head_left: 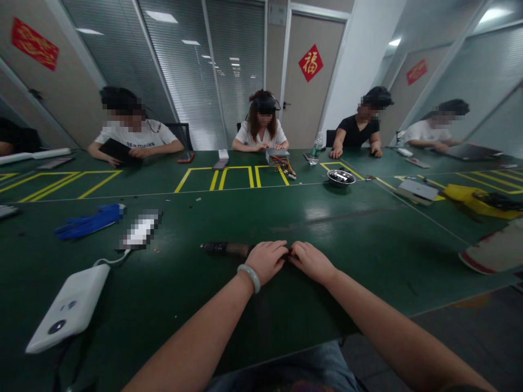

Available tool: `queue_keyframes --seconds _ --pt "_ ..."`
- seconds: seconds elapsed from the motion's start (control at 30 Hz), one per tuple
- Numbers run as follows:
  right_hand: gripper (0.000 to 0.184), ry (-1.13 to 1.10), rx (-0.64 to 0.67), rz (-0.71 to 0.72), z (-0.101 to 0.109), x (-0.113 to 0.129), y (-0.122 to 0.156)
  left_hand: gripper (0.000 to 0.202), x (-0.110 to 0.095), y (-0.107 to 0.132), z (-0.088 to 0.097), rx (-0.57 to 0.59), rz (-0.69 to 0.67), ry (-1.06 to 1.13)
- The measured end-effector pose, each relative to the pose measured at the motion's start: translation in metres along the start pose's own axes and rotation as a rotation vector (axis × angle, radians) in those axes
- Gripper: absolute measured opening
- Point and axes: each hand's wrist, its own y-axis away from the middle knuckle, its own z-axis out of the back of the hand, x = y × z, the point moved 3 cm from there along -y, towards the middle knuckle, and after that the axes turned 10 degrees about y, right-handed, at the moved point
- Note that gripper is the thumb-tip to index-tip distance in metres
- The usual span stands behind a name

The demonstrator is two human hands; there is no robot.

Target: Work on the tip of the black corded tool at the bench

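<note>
One left hand [267,258] holding one dark tool [232,249], one right hand [311,261] curled, grip unclear, one bowl [341,183]

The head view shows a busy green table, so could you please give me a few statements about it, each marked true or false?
1. The left hand, which wears a pale bracelet, covers part of a dark cylindrical tool. True.
2. The right hand is far away from the left hand. False: the two hands are close together.
3. A white cable runs between the phone and the white device. True.
4. The blue glove lies to the right of both hands. False: it lies to their left, near the phone.
5. A metal bowl sits farther across the table than the hands. True.
6. The plastic bottle lies on its side. False: it stands upright.
</note>
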Motion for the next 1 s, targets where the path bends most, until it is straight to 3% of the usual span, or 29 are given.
queue_keyframes --seconds 0.13,0.33,0.47,0.6,0.7,0.83,0.93,1.0 --pt "0.004 0.035 0.022 -0.026 -0.002 -0.002 0.0 0.034 -0.004 0.004 0.006 -0.042 -0.041 0.001" --pt "0.005 0.047 0.047 -0.018 -0.003 -0.003 -0.002 0.032 -0.009 0.008 0.019 -0.106 -0.077 0.02" --pt "0.006 0.048 0.057 -0.06 0.002 -0.022 0.0 0.03 -0.012 0.012 0.029 -0.136 -0.098 0.045" --pt "0.004 0.076 0.063 -0.188 0.017 -0.072 0.022 0.031 -0.009 0.015 0.036 -0.165 -0.071 0.057" --pt "0.004 0.113 0.066 -0.302 0.03 -0.124 0.059 0.033 -0.005 0.015 0.037 -0.167 -0.037 0.055" --pt "0.009 0.164 0.131 -0.607 0.041 -0.206 0.139 0.043 0.006 0.016 0.033 -0.114 0.028 0.071" --pt "0.014 0.172 0.202 -0.875 0.045 -0.262 0.206 0.069 0.021 0.02 0.023 0.005 0.14 0.07" --pt "0.015 0.186 0.2 -1.014 0.047 -0.286 0.241 0.085 0.032 0.024 0.014 0.095 0.208 0.057"
